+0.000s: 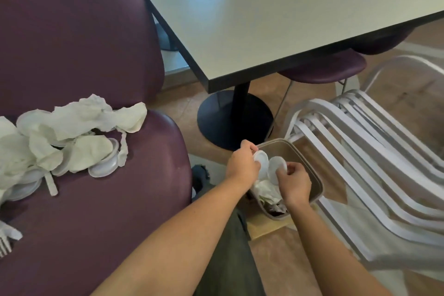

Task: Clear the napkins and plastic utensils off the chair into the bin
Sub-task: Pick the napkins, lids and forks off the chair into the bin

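Fork (4, 245) at far left seat edge of purple chair (108, 211); crumpled napkins (79, 122) and white lids heaped toward the backrest. Left hand (241, 167) pinches one round lid (261, 163) over bin (310, 173); right hand (294, 184) pinches a second lid (277, 167). Remaining pile lies well left of both hands, left hand nearer.
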{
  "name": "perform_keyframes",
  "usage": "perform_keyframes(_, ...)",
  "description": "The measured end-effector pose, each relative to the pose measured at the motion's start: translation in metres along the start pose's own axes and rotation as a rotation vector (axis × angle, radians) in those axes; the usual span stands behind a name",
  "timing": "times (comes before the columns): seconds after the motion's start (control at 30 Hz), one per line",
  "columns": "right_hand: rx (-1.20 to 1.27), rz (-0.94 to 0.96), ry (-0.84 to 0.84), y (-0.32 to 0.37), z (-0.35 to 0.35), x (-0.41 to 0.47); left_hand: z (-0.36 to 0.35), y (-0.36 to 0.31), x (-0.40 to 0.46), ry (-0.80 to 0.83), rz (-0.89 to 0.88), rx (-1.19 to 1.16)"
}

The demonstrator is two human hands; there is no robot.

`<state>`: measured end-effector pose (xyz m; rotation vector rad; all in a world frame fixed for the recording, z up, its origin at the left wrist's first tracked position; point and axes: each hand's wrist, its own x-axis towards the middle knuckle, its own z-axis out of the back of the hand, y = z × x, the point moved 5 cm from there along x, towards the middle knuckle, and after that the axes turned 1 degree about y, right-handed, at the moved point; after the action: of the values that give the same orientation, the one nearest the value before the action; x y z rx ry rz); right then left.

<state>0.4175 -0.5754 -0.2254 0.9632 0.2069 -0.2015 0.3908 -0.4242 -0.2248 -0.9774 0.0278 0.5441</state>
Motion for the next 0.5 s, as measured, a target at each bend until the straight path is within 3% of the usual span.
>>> perform_keyframes(0.17, -0.316, 0.035, 0.264, -0.014, -0.021, 0.009, -0.015, 0.002, 0.001, 0.079, 0.042, -0.039)
perform_keyframes(0.5, -0.198, 0.37, 0.336, 0.086, -0.078, -0.04, 0.111, 0.027, -0.022, -0.18, -0.014, -0.052)
